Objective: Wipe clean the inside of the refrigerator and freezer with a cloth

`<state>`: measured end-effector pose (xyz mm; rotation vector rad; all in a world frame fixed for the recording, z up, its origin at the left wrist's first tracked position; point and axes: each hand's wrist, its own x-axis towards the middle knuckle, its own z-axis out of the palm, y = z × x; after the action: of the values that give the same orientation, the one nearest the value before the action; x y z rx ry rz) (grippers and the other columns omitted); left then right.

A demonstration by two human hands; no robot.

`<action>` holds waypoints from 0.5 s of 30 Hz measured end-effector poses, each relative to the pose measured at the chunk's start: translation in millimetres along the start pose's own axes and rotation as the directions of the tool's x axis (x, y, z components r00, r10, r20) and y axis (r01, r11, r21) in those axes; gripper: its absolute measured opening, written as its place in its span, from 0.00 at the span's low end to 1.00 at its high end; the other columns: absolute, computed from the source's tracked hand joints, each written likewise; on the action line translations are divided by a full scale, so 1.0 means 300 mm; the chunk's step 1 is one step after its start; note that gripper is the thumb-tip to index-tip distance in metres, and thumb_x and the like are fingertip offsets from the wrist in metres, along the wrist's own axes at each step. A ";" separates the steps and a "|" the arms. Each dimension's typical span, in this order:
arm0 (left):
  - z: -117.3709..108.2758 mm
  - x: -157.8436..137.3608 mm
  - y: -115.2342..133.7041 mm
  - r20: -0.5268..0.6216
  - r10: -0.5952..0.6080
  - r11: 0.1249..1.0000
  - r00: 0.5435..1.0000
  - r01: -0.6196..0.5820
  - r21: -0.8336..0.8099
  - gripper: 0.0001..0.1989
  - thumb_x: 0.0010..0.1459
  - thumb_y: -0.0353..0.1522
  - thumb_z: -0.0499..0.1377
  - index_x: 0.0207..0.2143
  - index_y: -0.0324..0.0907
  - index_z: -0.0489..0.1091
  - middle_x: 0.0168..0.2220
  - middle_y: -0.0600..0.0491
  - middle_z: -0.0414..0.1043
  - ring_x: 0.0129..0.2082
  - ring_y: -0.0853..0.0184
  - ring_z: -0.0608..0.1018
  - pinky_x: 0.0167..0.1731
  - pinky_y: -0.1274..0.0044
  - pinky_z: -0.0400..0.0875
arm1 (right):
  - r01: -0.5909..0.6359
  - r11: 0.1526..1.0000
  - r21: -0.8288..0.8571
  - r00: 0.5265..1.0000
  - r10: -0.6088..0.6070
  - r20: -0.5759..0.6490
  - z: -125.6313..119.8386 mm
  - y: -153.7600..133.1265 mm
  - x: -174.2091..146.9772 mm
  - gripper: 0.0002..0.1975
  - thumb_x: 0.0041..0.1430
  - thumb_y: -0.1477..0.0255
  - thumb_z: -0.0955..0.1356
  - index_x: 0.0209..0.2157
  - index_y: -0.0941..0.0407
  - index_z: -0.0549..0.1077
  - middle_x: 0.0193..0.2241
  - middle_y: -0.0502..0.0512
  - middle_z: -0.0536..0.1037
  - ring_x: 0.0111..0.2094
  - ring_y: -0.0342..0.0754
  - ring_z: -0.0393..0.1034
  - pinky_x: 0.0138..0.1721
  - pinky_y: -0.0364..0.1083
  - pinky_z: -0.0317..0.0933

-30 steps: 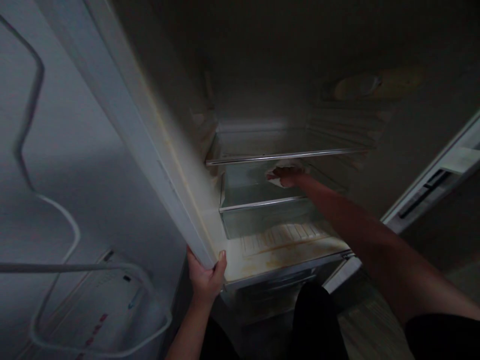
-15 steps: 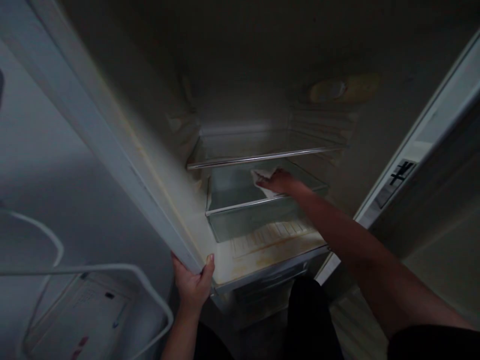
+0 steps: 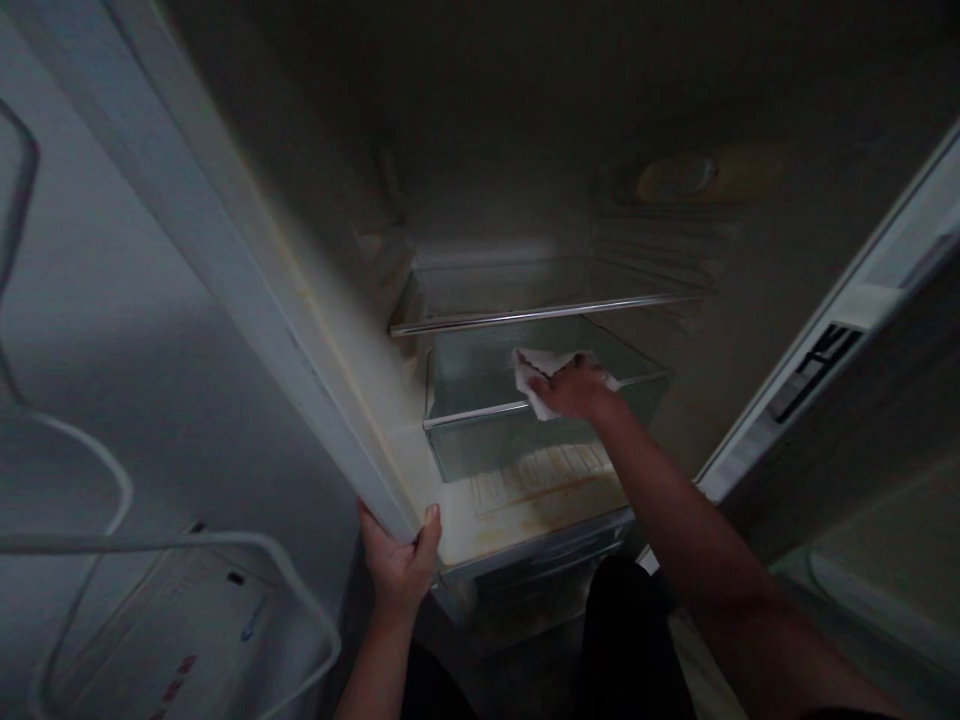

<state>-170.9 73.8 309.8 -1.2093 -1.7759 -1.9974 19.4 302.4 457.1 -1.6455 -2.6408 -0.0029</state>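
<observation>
A white cloth or tissue (image 3: pixel 531 385) is in my right hand (image 3: pixel 576 388), which presses it over the front rim of a clear drawer (image 3: pixel 487 448). The drawer sits low inside an open fridge, just below a glass shelf (image 3: pixel 525 318) with a shiny front edge. Lower down on the left, my left hand (image 3: pixel 401 560) grips the fridge's side wall edge (image 3: pixel 341 450), thumb on the inner face and fingers round the outside. Yellow-brown stains mark the fridge floor (image 3: pixel 525 505) in front of the drawer.
The open fridge door (image 3: pixel 795 390) stands on the right. A pale cable (image 3: pixel 247 540) loops at the left, in front of a printed white panel or box (image 3: pixel 172 630). A yellowish lamp housing (image 3: pixel 705 178) is on the inner right wall. My knee (image 3: pixel 622 620) is close below.
My right hand has drawn the cloth from inside the drawer towards me onto its front rim, and more of the cloth shows. My left hand keeps its hold on the fridge edge.
</observation>
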 end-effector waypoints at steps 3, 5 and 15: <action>0.002 0.000 0.011 -0.002 -0.003 1.000 1.000 0.003 0.004 0.36 0.56 0.42 0.69 0.62 0.40 0.63 0.46 0.44 0.77 0.43 0.59 0.82 0.51 0.67 0.78 | 0.178 0.984 0.004 0.984 -0.178 -0.022 -0.001 -0.167 -0.023 0.39 0.75 0.52 0.49 0.66 0.61 0.73 0.68 0.75 0.65 0.72 0.79 0.49 0.64 0.76 0.53; 0.003 -0.002 0.007 0.002 -0.018 1.000 1.000 0.018 0.007 0.38 0.55 0.42 0.69 0.64 0.40 0.61 0.46 0.45 0.77 0.43 0.59 0.82 0.52 0.67 0.79 | 0.308 0.951 0.014 0.949 -0.306 -0.077 0.006 -0.274 -0.028 0.39 0.75 0.52 0.49 0.61 0.62 0.77 0.65 0.75 0.70 0.70 0.79 0.55 0.62 0.75 0.56; 0.006 -0.007 -0.021 -0.042 -0.030 0.999 0.999 0.031 0.034 0.43 0.53 0.46 0.70 0.65 0.39 0.59 0.50 0.41 0.76 0.46 0.58 0.82 0.53 0.66 0.78 | 0.606 0.769 0.203 0.791 -0.558 -0.250 0.025 -0.500 0.126 0.31 0.78 0.64 0.48 0.68 0.61 0.66 0.65 0.68 0.71 0.60 0.59 0.74 0.59 0.55 0.69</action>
<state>-172.8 76.3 303.4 -1.1287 -1.8120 -1.9852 -132.1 270.4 452.8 -0.6545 -2.7352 0.1847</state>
